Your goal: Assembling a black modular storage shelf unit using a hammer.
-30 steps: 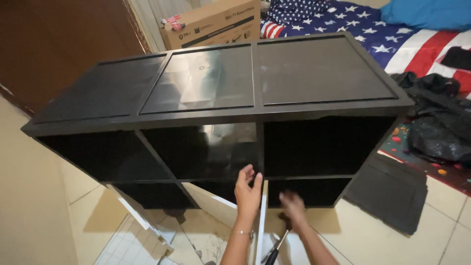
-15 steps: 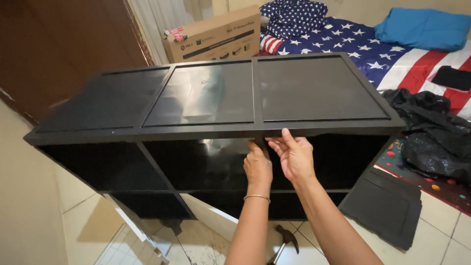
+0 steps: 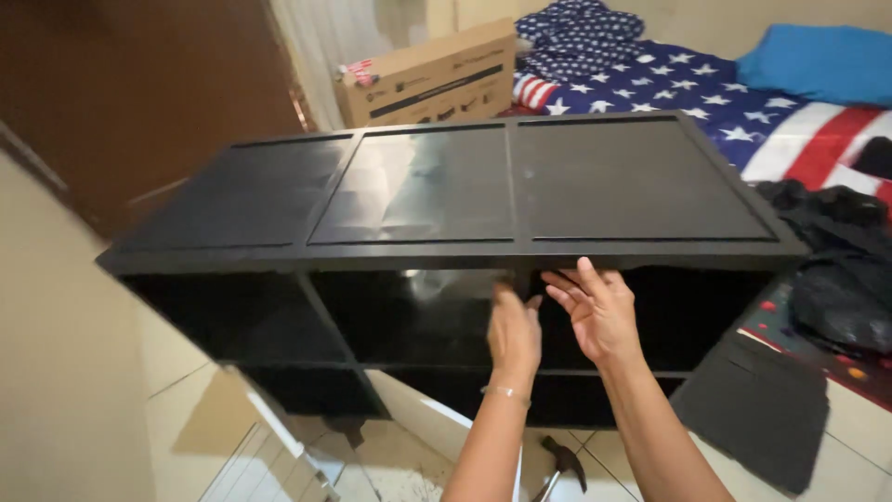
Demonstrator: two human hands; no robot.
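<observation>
A black shelf unit [image 3: 446, 191] with open compartments lies on its back before me, panelled side up. My left hand [image 3: 514, 330] reaches up under its front edge by the upright divider [image 3: 528, 316], fingers curled against the wood. Beside it, my right hand [image 3: 597, 311] is spread, palm facing the same edge, fingers touching just below the top board. Neither hand holds a tool. A hammer [image 3: 560, 465] lies on the tiled floor between my forearms.
A long cardboard box [image 3: 427, 79] stands behind the unit. At the right lie a bed with a star-and-stripe cover [image 3: 743, 112], a blue pillow [image 3: 822, 60], and dark clothes [image 3: 841, 270]. A dark flat panel [image 3: 757, 409] lies on the floor. A brown door [image 3: 139, 102] stands at the left.
Both hands rose from low on the unit's front, near the floor, up to the top front edge. The hammer, near my right hand a second ago, lies on the floor.
</observation>
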